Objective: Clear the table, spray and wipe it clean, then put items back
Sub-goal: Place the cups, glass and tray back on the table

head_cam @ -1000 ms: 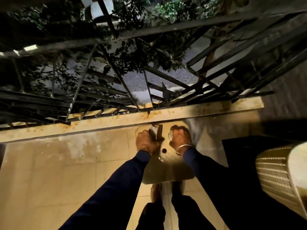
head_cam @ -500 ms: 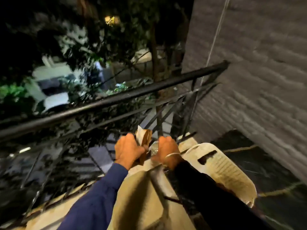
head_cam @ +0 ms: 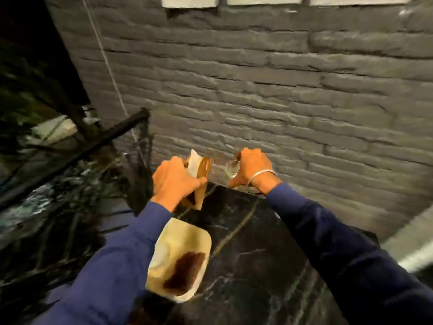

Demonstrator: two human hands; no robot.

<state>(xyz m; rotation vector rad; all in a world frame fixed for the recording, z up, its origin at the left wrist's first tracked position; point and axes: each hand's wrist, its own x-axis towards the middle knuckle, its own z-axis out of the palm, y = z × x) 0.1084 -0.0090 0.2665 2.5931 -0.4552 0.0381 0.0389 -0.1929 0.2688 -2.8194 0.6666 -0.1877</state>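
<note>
Marble table point(head_cam: 257, 254) below; left hand point(head_cam: 174, 181) grips a napkin holder point(head_cam: 203, 171), right hand point(head_cam: 253, 166) a glass point(head_cam: 230, 169); likely one trip for both.

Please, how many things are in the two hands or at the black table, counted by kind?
Brown holder with white paper, in left hand: 1
Clear glass, in right hand: 1
Cream tray: 1
Total: 3

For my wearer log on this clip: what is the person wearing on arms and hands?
The left hand and right hand are ungloved. Long dark blue sleeves cover both arms to the wrists. A thin silvery bangle sits on the right wrist. No watch shows.
</note>
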